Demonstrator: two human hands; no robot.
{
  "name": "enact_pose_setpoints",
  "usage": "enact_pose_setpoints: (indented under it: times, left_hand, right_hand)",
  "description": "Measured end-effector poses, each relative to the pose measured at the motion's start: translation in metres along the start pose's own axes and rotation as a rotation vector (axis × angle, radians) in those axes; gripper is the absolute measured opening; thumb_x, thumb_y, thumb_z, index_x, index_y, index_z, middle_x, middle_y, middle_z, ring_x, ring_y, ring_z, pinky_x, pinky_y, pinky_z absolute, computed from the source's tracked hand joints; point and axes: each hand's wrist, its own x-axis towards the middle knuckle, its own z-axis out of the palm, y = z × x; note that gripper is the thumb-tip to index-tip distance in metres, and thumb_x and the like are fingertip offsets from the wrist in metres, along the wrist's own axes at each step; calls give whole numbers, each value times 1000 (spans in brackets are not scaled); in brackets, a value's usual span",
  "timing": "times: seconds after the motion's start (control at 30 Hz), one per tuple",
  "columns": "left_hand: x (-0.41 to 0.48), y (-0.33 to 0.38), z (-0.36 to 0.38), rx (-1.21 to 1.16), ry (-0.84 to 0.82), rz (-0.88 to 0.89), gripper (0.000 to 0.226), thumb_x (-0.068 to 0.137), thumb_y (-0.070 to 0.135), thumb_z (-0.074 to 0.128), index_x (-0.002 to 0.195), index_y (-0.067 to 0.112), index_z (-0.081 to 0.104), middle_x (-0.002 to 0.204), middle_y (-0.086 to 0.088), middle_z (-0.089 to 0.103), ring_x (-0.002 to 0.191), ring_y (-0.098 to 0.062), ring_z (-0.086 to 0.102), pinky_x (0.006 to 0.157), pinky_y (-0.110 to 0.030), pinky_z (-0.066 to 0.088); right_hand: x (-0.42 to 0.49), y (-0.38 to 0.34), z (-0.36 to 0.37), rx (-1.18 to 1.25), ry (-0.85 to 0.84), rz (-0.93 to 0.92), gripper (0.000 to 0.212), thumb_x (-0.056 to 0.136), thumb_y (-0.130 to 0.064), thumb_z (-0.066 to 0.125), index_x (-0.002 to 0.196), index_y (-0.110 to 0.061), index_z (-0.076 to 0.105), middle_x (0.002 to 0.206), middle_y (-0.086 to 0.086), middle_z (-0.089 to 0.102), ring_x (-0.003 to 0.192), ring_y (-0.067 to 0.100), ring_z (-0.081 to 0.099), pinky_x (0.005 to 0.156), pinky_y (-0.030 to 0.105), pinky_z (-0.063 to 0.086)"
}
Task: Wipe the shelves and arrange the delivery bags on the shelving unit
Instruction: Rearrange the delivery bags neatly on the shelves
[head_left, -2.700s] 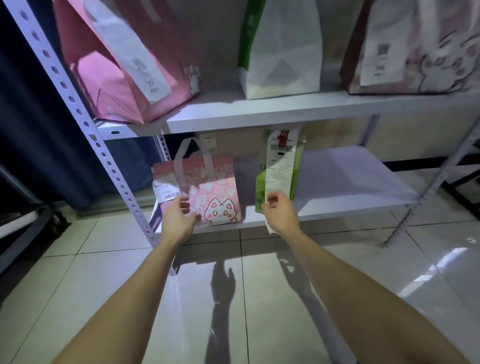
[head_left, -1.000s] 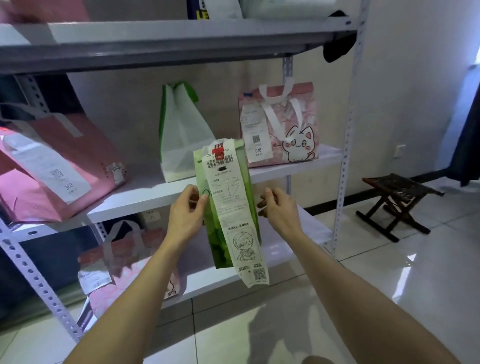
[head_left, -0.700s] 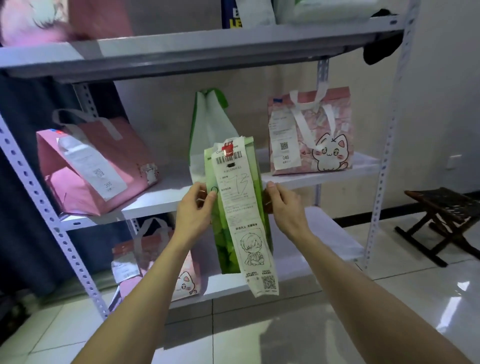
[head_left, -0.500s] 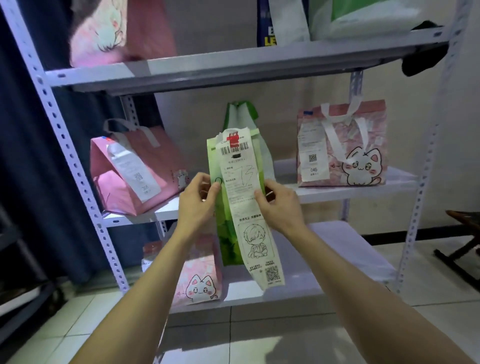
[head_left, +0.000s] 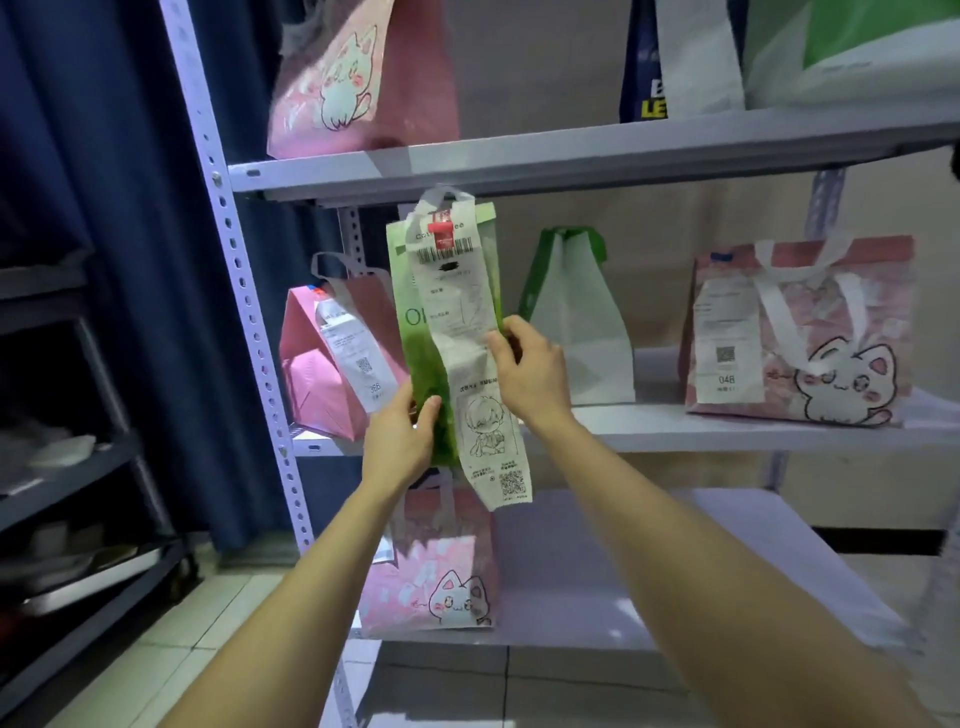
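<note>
1. Up in the air in front of the middle shelf (head_left: 727, 428), the green bag (head_left: 415, 343) is held upright, with a tilted pink bag (head_left: 311, 384) behind it to the left and a white-and-green bag (head_left: 576, 332) to the right
2. It is tall and narrow, pale green at the top and darker, leafy green below, with a white loop handle; a long printed receipt (head_left: 467, 332), fastened by a red clip (head_left: 441, 231), hangs down its front past the bottom edge
3. The left grip (head_left: 400, 441) pinches the bag's lower part, thumb in front
4. The right grip (head_left: 530, 374) is curled round its right edge at mid-height, thumb on the receipt
</note>
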Motion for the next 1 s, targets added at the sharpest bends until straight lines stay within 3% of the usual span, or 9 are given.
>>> enact_pose_setpoints:
  times: [0.07,0.13,0.27,0.33,0.47,0.53,0.67,0.87,1.0]
  left_hand:
    - [9,-5,5,53,101,-61,21,111,41,51,98,28,63,88,6,71,89,-27,69,81,-46,57]
    - [19,-10,9,61,154,-84,31,112,37,48,83,26,55,79,2,67,83,-32,65,75,-46,54]
    - [38,-19,9,100,187,-102,24,111,35,49,101,27,69,92,-3,75,88,-33,69,84,-52,59]
    - [45,-26,9,98,134,-105,23,110,38,48,122,34,68,98,0,77,92,-31,72,86,-52,61]
    - [32,-35,11,15,-55,-8,77,97,36,73,160,48,31,129,16,69,109,-17,69,95,-43,58]
    - [27,-38,16,14,-70,2,92,91,25,83,163,37,27,135,9,68,115,-21,68,97,-45,58]
    - [34,-41,24,1,-42,-26,93,91,15,84,162,31,26,146,-1,63,124,-29,67,101,-52,57]
    - [28,-44,26,39,25,-31,88,92,17,84,161,30,31,145,-1,65,126,-27,66,102,-56,58]
    - [24,-42,14,69,146,1,69,95,13,77,154,22,43,142,-4,61,123,-26,65,98,-51,58]
  right_hand:
    - [3,-1,11,35,-66,10,19,108,-40,49,111,-29,65,93,-12,72,85,9,68,70,34,57]
    - [6,-1,17,48,-151,52,28,110,-40,44,128,-28,62,108,-10,74,97,11,69,75,31,56]
    - [13,11,31,12,-351,150,31,109,-36,42,138,-35,51,123,-8,72,106,16,69,87,46,61]
    - [16,21,36,-52,-406,173,35,106,-29,49,140,-37,45,128,-9,70,109,17,68,88,45,62]
    - [16,37,42,-120,-384,191,38,106,-19,50,140,-36,43,128,-8,69,106,18,66,70,28,52]
    - [12,43,46,-136,-398,204,41,104,-17,51,139,-37,43,127,-9,68,108,18,66,74,31,55]
    - [9,51,47,-158,-464,243,44,99,-15,55,138,-30,45,130,-3,68,114,23,66,91,45,59]
    - [-3,70,31,-165,-421,313,58,99,-24,66,153,-15,46,143,3,63,123,22,64,90,34,57]
    - [-4,75,12,-177,-350,311,47,99,-18,63,145,-18,56,140,-1,65,120,16,63,103,31,51]
